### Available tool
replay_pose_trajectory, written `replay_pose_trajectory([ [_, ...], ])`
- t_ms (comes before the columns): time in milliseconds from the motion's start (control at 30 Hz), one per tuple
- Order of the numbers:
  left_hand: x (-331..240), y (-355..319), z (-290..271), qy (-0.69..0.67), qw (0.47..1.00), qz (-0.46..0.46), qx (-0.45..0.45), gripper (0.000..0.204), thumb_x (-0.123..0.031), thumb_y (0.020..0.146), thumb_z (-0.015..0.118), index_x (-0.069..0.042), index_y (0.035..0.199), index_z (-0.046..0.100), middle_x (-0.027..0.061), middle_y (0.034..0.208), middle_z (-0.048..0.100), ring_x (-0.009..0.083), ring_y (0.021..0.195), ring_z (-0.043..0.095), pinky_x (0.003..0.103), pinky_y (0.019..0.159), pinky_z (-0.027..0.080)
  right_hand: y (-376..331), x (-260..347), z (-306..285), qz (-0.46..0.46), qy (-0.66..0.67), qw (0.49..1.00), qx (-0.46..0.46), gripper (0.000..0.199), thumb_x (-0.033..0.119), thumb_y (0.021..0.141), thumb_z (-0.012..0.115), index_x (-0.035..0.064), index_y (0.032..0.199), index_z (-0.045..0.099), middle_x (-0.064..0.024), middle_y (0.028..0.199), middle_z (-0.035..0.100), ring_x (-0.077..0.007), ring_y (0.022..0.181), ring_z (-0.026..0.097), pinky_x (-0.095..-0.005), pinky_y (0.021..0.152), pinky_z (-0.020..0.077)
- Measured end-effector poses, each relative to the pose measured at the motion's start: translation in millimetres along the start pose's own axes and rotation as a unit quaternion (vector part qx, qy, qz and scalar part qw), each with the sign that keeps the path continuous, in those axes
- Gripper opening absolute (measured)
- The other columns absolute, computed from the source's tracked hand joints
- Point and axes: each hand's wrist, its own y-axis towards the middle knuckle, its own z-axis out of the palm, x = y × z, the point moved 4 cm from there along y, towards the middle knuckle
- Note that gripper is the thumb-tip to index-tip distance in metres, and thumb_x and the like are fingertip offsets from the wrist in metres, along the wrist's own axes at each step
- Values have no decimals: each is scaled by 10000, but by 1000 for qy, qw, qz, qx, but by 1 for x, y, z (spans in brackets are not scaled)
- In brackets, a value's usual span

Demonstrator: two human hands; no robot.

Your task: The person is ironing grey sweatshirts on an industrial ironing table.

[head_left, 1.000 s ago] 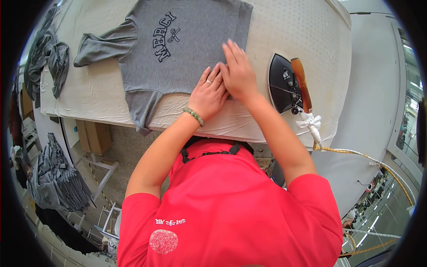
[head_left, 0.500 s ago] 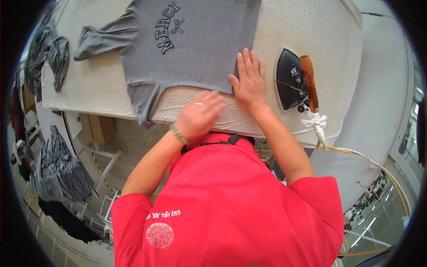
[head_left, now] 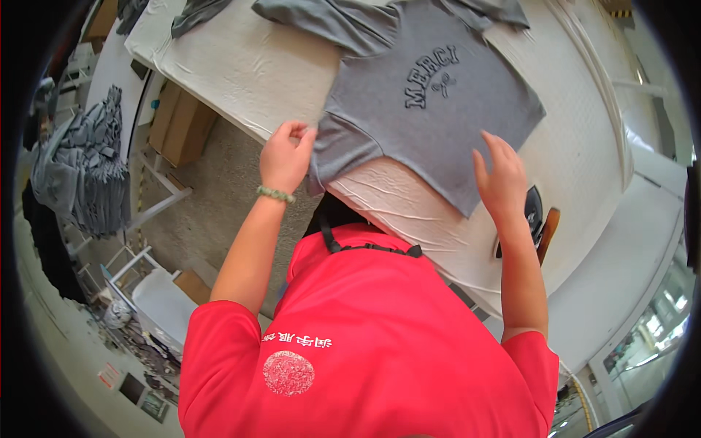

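A grey T-shirt with dark lettering and a small bow motif lies spread on the padded ironing table. My left hand, with a braided bracelet at the wrist, is beside the edge of its near-left sleeve. Those fingers curl loosely, and a gap shows between them and the thumb; no cloth can be seen in them. Over the right part of the shirt, near its hem corner, my right hand hovers with thumb and fingers apart. The iron, black with a wooden handle, is partly hidden behind my right forearm.
More grey garments hang in a bunch at the left, with further grey cloth on the table's far-left end. A cardboard box and white metal frames stand below the table's left side.
The view has turned, so the shirt and table appear further right and tilted. My right hand has left the flat shirt and lifted. My left hand has moved away to the sleeve side.
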Motion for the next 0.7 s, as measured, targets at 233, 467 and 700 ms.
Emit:
replay_pose_trajectory([
  [233,-34,47,14,29,996,-31,74,260,-322,930,722,-64,899,728,132,871,757,360,820,725,477,749,566,186,197,49,-412,90,901,104,297,60,909,618,122,1179,727,-56,1167,727,-281,1127,681,-396,922,568],
  [467,-18,56,13,-23,996,7,88,192,-263,914,722,-71,911,735,133,877,754,348,828,727,471,725,567,262,215,72,-501,-45,838,213,170,58,870,618,75,1020,696,-56,1025,660,-286,1052,651,-406,859,572],
  [700,-15,57,13,-32,995,41,89,168,-244,914,708,-76,909,704,133,864,729,360,795,711,484,704,559,268,233,86,-474,-105,831,272,94,86,850,672,66,941,659,-73,1022,646,-301,1044,648,-421,845,572],
])
